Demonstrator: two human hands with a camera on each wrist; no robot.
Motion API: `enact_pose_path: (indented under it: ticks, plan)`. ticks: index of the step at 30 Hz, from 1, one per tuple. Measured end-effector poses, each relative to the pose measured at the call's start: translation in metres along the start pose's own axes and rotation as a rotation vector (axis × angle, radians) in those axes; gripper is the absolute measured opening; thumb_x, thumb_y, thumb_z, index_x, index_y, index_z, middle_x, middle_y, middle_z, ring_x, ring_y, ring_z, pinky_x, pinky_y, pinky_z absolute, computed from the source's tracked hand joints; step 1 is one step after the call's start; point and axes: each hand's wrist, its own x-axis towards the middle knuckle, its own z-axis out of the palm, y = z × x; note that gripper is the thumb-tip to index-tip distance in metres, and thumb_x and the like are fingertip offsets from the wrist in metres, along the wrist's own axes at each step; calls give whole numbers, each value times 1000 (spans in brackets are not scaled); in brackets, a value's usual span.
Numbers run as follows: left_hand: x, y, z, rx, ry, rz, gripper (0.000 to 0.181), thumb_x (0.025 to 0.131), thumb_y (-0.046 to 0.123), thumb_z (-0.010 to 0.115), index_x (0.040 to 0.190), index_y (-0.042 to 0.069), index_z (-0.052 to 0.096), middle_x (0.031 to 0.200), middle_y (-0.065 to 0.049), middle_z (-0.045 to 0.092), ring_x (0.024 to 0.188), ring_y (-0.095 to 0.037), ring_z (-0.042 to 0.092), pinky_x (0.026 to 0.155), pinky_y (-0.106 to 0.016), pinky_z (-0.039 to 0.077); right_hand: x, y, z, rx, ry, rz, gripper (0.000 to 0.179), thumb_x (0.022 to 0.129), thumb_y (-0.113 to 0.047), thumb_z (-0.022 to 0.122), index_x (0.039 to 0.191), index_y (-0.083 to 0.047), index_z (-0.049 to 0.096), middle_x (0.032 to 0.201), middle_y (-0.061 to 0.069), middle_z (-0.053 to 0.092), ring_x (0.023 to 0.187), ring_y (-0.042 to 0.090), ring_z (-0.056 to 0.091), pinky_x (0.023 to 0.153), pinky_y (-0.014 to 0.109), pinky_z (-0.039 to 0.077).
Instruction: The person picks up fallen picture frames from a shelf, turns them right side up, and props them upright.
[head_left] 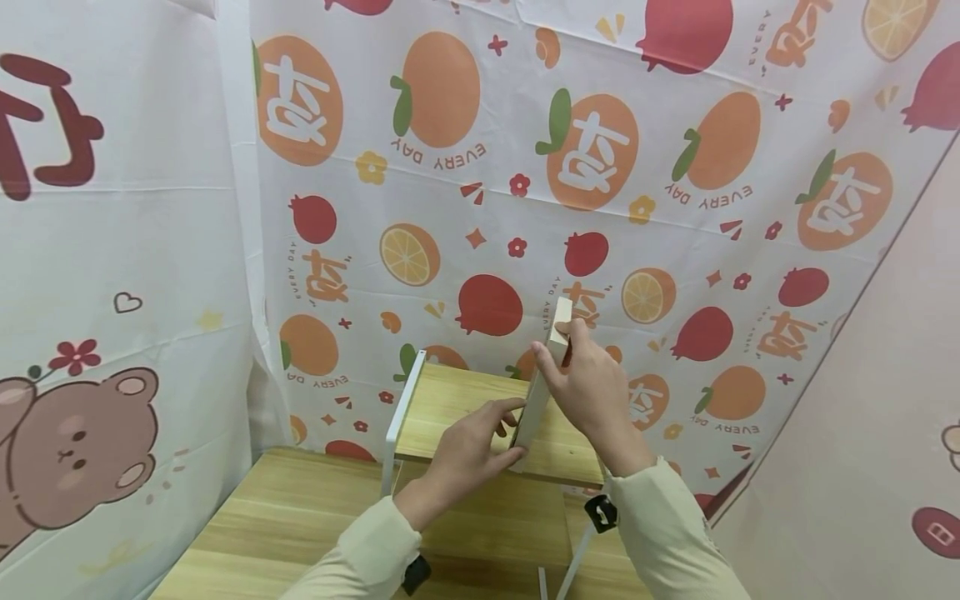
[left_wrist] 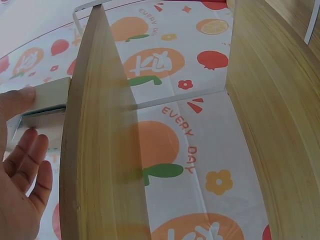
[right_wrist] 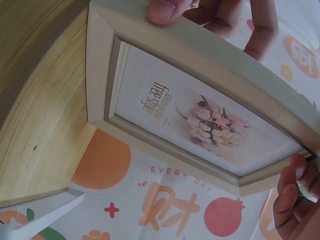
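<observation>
A pale wooden picture frame (head_left: 535,410) stands upright, edge toward me, over the top board of a small shelf rack (head_left: 450,404). In the right wrist view, its inside shows a print of pink flowers (right_wrist: 217,125) with lettering. My left hand (head_left: 470,446) pinches the frame's lower part, thumb on the near edge. My right hand (head_left: 592,387) grips its upper end between thumb and fingers. From the left wrist, the left hand (left_wrist: 25,165) appears with its thumb on the frame (left_wrist: 52,95), beside the rack's board (left_wrist: 107,150).
Below and around the rack lies a wooden tabletop (head_left: 277,508). White metal bars (head_left: 405,396) edge the rack. A fruit-printed cloth (head_left: 442,200) hangs close behind it, and a bear-printed cloth (head_left: 90,450) hangs to the left.
</observation>
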Motion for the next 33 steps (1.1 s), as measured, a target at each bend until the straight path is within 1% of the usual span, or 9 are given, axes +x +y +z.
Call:
enact_pose_path:
  ticks: [3, 7, 11, 14, 18, 25, 29, 33]
  plan:
    - [2, 3, 2, 0, -26, -51, 61, 75, 23, 83, 128, 14, 54, 94, 1, 67, 76, -11, 65, 58, -18, 46, 0, 1, 0, 3, -4, 0, 42, 92, -35, 63, 118, -3, 54, 67, 8, 57, 45, 13, 40, 42, 26, 31]
    - [5, 5, 6, -4, -38, -86, 60, 76, 25, 83, 127, 14, 54, 94, 1, 66, 74, -10, 63, 56, -16, 44, 0, 3, 0, 15, -14, 11, 42, 93, -35, 62, 120, -3, 54, 57, 5, 50, 42, 12, 36, 40, 25, 28]
    - [6, 7, 10, 6, -30, -88, 60, 75, 26, 82, 126, 13, 54, 94, 1, 66, 72, -9, 62, 55, -15, 42, 0, 4, -1, 17, -20, 30, 41, 94, -34, 60, 122, -5, 54, 53, 4, 47, 39, 12, 34, 39, 25, 25]
    - [8, 10, 12, 10, -13, -81, 59, 75, 26, 83, 125, 12, 54, 94, 0, 66, 71, -9, 62, 54, -15, 41, 0, 5, -1, 14, -17, 40, 40, 95, -33, 60, 123, -6, 54, 52, 4, 46, 38, 12, 33, 39, 24, 24]
    - [9, 12, 16, 12, -5, -87, 59, 75, 26, 83, 124, 11, 54, 93, 0, 65, 70, -9, 62, 53, -15, 41, 0, 6, -1, 19, -13, 45, 38, 95, -32, 59, 123, -7, 55, 51, 4, 45, 38, 12, 33, 39, 24, 23]
    - [12, 14, 20, -34, -9, -108, 58, 76, 26, 82, 123, 11, 53, 91, 0, 64, 71, -12, 62, 52, -16, 39, 1, 9, 1, 11, 2, 25, 37, 94, -32, 60, 124, -9, 56, 52, 3, 45, 38, 12, 33, 39, 24, 24]
    - [14, 13, 22, -54, -21, -114, 57, 77, 25, 81, 124, 11, 52, 91, 0, 62, 71, -12, 61, 52, -16, 39, 2, 11, 2, 4, 5, 8, 37, 94, -32, 60, 124, -10, 56, 53, 3, 46, 38, 11, 31, 39, 24, 23]
    - [14, 10, 23, -73, -56, -111, 58, 78, 23, 81, 126, 11, 50, 93, 0, 62, 74, -11, 62, 55, -16, 42, 2, 13, 2, 1, 10, 4, 37, 94, -32, 60, 124, -9, 56, 54, 3, 47, 38, 11, 31, 39, 24, 23]
